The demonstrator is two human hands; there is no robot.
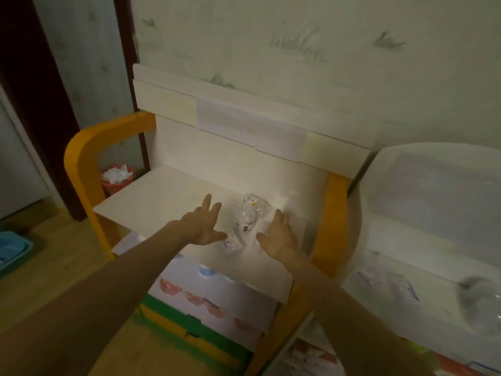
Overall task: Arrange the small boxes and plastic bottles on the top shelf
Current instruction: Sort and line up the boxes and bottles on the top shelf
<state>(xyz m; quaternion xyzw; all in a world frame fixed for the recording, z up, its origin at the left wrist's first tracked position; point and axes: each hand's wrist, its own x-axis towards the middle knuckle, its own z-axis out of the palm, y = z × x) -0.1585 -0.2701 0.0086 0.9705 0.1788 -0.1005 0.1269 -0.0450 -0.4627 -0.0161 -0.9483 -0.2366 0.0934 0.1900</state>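
Clear bottle (248, 214) on white shelf (162, 198), lying between two hands.
Left hand (202, 226) spread, holding nothing; right hand (279, 234) loose beside the bottle, grip unclear. A small box (230, 241) lies by the left thumb. Step: positioning; next, probably stand the bottle upright.

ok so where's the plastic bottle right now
In the head view the bottle lies on the white top shelf, right of centre, between the left hand and right hand, with a small box just in front of it.
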